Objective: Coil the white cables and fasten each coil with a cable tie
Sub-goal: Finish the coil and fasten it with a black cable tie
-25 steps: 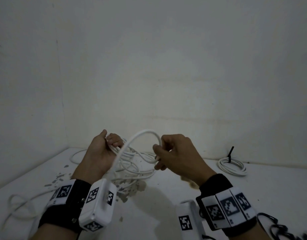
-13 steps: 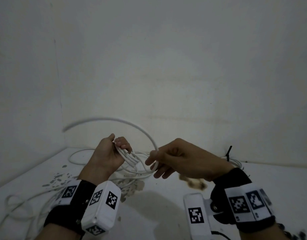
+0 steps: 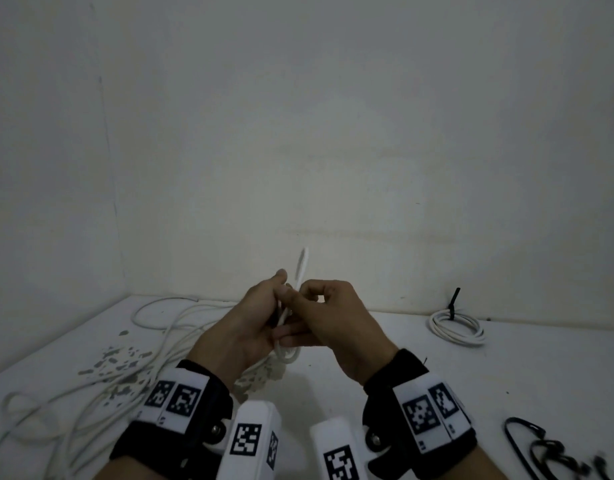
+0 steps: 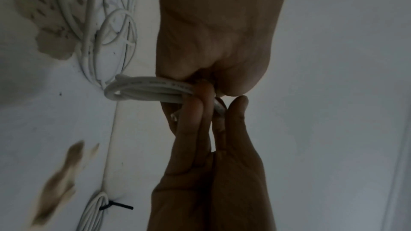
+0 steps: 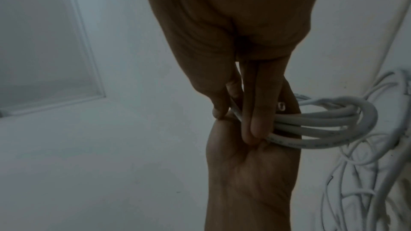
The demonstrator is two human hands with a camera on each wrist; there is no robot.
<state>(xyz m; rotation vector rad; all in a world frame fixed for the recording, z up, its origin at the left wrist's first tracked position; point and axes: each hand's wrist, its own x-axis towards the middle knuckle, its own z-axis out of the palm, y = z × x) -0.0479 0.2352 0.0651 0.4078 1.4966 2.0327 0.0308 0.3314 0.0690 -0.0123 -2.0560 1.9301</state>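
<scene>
Above the white table (image 3: 367,375), my two hands meet on a small coil of white cable (image 3: 287,355). My left hand (image 3: 260,313) grips the coil's turns in its palm. My right hand (image 3: 310,301) pinches the cable against the left, and the free cable end (image 3: 302,265) sticks up between them. In the left wrist view the coil (image 4: 142,90) juts left from under my left hand (image 4: 213,45), and the right hand's fingers (image 4: 195,111) lie across it. In the right wrist view the fingers (image 5: 255,111) press the coil (image 5: 322,126) onto the left palm.
A finished coil (image 3: 458,329) with a black cable tie (image 3: 452,303) lies at the back right by the wall. Loose black cable ties (image 3: 541,452) lie at the front right. Loose white cables (image 3: 101,386) sprawl over the left side, where the paint is chipped (image 3: 121,358).
My right hand swung the long free end of the cable over and down to the left hand. The wide loop has closed into the coil, and both hands are now pressed together.
</scene>
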